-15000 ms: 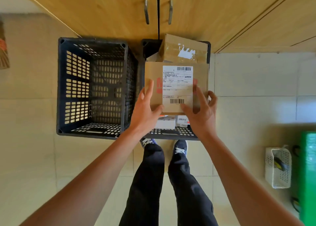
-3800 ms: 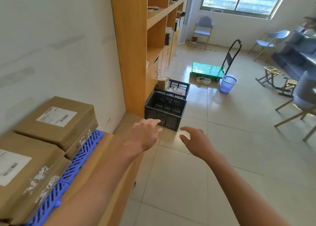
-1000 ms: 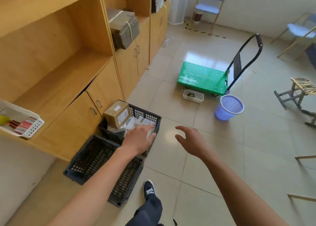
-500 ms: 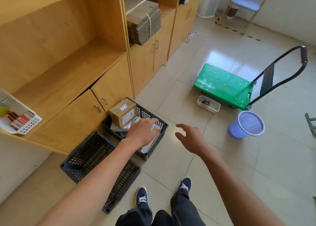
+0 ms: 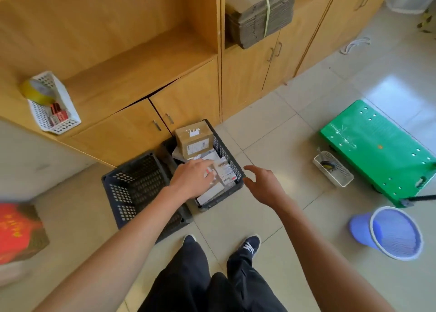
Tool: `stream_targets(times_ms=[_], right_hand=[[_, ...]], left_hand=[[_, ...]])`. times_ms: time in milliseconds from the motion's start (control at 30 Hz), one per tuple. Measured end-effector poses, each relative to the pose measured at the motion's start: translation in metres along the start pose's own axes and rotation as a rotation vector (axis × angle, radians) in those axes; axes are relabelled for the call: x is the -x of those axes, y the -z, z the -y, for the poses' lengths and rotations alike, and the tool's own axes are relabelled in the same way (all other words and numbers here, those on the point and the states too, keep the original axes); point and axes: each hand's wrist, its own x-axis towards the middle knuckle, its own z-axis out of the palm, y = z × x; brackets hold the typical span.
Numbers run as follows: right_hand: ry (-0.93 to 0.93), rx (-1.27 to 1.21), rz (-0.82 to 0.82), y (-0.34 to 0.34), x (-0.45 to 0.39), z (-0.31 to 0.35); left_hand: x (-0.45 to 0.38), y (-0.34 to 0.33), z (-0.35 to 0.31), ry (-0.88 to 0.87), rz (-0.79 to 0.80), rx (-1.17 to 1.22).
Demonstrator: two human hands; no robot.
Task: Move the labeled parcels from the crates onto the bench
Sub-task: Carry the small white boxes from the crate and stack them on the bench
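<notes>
While hands hover, boxy cardboard parcel (taped).

Pale tiled floor carries two black slatted crates, side by side against the wooden cabinet's base, w/ the person's two dark shoes planted just in front of them. To the right: green platform trolley, a small white mesh basket just beside its near-left edge, and a purple wastebasket tipped on its side nearer the camera. At frame left, a red-topped box sits on the tiles by the wall; lettering too blurred to read.
</notes>
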Motion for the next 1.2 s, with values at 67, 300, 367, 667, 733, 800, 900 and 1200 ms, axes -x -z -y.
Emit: stream_targets(times_ms=[67, 300, 367, 667, 733, 800, 900, 1200], right_hand=[[0.034, 0.024, 0.049, 0.006, -0.023, 0.003], [0.099, 0.084, 0.224, -0.007, -0.108, 0.029], [0.094, 0.084, 0.257, -0.015, -0.132, 0.03], [0.012, 0.087, 0.364, -0.066, -0.246, 0.004], [-0.013, 0.076, 0.376, -0.078, -0.273, -0.008], [-0.038, 0.076, 0.404, -0.091, -0.3, -0.022], [-0.058, 0.065, 0.449, -0.113, -0.346, -0.044], [-0.109, -0.029, 0.445, -0.187, -0.474, -0.092]], left_hand=[[-0.005, 0.002, 0.005, 0.054, -0.029, 0.036], [-0.026, -0.009, 0.051, 0.239, -0.114, 0.174], [-0.036, -0.021, 0.069, 0.289, -0.127, 0.225], [-0.114, -0.084, 0.137, 0.466, -0.163, 0.443], [-0.135, -0.1, 0.147, 0.493, -0.183, 0.459], [-0.157, -0.119, 0.156, 0.509, -0.185, 0.438], [-0.189, -0.154, 0.17, 0.553, -0.193, 0.433], [-0.297, -0.241, 0.221, 0.638, -0.244, 0.495]])
